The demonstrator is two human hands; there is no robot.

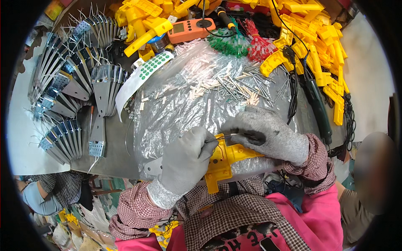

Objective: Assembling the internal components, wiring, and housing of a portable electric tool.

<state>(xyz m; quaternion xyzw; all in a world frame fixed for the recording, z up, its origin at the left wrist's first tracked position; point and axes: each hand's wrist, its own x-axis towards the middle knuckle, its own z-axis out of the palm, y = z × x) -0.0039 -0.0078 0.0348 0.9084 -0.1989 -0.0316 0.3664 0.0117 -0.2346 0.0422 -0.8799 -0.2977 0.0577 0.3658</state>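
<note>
My left hand [184, 157], in a grey glove, is closed with thumb and fingertips pinched on a thin dark wire [230, 135]. Across from it my right hand [268, 134], gloved too, has its fingers curled round the same wire. Between and below both hands sits a yellow plastic housing [220, 163], its open inner side facing up; one arm of it runs under my right hand. A flat grey metal piece [154, 166] sticks out to the left from beneath my left hand. My fingers hide the wire's ends.
Bundled metal plates with wires [104, 83] crowd the left. Clear plastic sheeting [167, 113] carries loose screws [240, 88] and small pale pieces. Behind are an orange meter [190, 30], green-tipped wires [230, 42] and red ones [259, 46]. Yellow housings [322, 46] and a dark corded tool [318, 108] lie right.
</note>
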